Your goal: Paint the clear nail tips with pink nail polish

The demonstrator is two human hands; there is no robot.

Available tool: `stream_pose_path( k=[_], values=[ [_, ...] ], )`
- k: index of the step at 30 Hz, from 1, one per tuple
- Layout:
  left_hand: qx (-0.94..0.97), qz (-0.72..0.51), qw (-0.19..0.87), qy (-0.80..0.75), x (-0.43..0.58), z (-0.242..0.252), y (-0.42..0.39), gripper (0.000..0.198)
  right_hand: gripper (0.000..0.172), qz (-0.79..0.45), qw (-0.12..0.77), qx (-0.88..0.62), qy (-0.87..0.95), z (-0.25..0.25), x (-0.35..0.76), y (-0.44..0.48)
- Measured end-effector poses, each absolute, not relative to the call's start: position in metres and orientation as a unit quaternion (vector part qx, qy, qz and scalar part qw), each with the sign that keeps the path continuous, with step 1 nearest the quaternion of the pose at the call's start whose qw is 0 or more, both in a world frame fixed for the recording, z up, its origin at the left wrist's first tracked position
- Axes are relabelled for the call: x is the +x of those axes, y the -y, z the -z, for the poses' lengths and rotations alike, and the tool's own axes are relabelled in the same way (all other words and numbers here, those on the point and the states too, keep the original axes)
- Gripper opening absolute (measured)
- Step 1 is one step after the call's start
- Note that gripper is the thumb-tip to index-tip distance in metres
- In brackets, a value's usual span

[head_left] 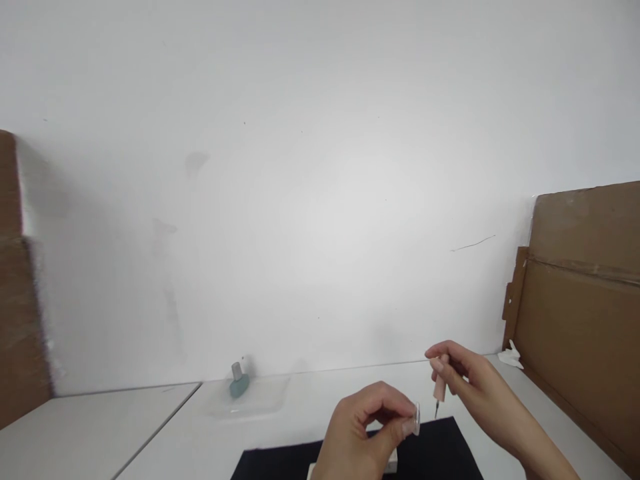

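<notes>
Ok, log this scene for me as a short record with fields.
left hand: the left hand pinches a clear nail-shaped piece
right hand: the right hand holds a pale pink fine-tipped nail brush, tip down
under the hands: a black mat, a white box partly hidden
toward the wall: a teal polish bottle, silver-capped, upright on a clear plastic sheet
far right: a white tissue, a cardboard panel

Improvised indoor work booth: white tabletop against bare, scuffed white wall; cardboard panels alongside; black mat; nail-polish bottle.
</notes>
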State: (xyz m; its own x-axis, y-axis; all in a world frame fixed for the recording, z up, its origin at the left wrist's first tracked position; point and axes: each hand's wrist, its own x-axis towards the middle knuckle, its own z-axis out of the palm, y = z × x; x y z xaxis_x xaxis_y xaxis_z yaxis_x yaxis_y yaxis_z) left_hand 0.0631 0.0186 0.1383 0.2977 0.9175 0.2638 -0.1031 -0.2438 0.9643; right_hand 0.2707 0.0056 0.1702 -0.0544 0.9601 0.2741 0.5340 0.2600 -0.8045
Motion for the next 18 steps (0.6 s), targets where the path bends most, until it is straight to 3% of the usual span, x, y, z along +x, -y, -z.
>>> stream_pose_path(
  k=[3,7,14,18],
  values=[
    [0.62,-0.484,0.507,-0.354,0.064,-0.138,-0.019,0.004,0.04,-0.278,0.483,-0.491,0.67,-0.169,0.273,-0.002],
    [0.606,-0.482,0.52,-0.361,0.064,-0.134,-0.021,0.006,0.032,-0.253,0.541,-0.453,0.662,-0.167,0.257,0.009],
    [0.624,-0.472,0.514,-0.351,0.063,-0.135,-0.021,0.008,0.031,-0.127,0.618,-0.507,0.587,-0.169,0.238,0.012],
    [0.625,-0.467,0.51,-0.362,0.065,-0.137,-0.02,0.008,0.03,-0.106,0.601,-0.505,0.61,-0.171,0.244,0.016]
  ],
)
